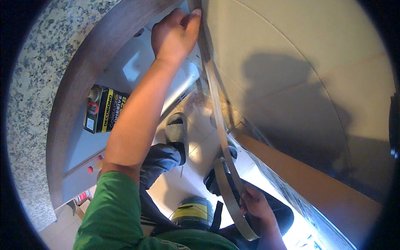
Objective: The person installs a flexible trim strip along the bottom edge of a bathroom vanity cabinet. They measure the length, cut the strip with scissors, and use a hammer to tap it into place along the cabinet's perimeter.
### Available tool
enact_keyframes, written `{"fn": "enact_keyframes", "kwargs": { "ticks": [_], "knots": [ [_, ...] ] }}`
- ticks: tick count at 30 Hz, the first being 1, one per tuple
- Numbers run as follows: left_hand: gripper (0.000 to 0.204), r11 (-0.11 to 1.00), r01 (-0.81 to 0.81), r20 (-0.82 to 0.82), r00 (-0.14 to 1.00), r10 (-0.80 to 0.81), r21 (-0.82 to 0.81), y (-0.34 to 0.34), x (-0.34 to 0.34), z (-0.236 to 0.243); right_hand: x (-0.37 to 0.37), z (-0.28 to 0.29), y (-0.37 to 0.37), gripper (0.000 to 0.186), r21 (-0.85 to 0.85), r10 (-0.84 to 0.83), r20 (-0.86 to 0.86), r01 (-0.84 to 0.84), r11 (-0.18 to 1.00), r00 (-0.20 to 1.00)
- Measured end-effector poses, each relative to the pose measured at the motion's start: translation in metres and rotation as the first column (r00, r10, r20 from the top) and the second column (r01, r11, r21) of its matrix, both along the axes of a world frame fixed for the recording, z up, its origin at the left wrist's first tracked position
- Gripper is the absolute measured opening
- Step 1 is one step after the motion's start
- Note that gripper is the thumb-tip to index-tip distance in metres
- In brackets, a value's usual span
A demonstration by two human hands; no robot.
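Observation:
My left hand is raised at the top of the view, fingers closed on the upper end of a long, narrow wood-grain strip, beside the inner face of a curved wooden edge. The strip runs down to my right hand, whose fingers are closed on it near the bottom right, where it bends into a loop. Left of my left forearm, a black and yellow rectangular adhesive tin lies inside the white cabinet, partly behind the arm.
A speckled granite top borders the left. A beige tiled wall fills the right, above a brown board. My sandalled feet are on the tiled floor, with a dark bucket between my legs.

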State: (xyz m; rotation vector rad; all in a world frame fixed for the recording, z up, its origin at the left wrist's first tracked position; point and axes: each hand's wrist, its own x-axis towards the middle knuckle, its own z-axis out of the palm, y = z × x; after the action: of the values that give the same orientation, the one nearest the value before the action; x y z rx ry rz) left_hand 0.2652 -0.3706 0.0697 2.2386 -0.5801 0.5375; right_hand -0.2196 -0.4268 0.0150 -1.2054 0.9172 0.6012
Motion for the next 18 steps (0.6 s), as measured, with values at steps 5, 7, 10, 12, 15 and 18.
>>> {"fn": "enact_keyframes", "kwargs": {
  "ticks": [5,7,10,12,15,18],
  "knots": [
    [0.041,1.0,0.014,0.211,0.977,-0.011,-0.014,-0.009,0.006,-0.005,-0.002,-0.001,0.0,0.04,0.007,-0.002,0.006,0.002,1.0,1.0],
    [0.04,1.0,0.016,0.199,0.98,-0.02,0.022,-0.009,0.009,-0.005,-0.002,0.0,0.001,0.04,-0.019,0.006,-0.029,-0.007,1.0,1.0],
    [0.048,0.998,0.01,0.036,0.999,-0.008,-0.066,-0.012,0.007,-0.004,0.001,0.004,0.001,0.04,-0.012,-0.002,-0.031,0.001,1.0,1.0],
    [0.052,0.987,-0.047,-0.11,0.993,0.03,-0.156,-0.013,0.006,-0.001,0.0,0.003,0.002,0.039,-0.025,0.0,-0.024,-0.001,1.0,1.0],
    [0.056,0.958,-0.066,-0.219,0.976,0.003,-0.28,-0.015,0.01,-0.002,0.0,0.003,0.001,0.038,-0.015,-0.013,-0.014,0.013,1.0,1.0],
    [0.056,0.936,-0.07,-0.306,0.951,-0.042,-0.344,-0.016,0.015,-0.002,0.001,0.003,0.001,0.036,-0.011,-0.014,-0.008,0.014,1.0,1.0]
  ]
}}
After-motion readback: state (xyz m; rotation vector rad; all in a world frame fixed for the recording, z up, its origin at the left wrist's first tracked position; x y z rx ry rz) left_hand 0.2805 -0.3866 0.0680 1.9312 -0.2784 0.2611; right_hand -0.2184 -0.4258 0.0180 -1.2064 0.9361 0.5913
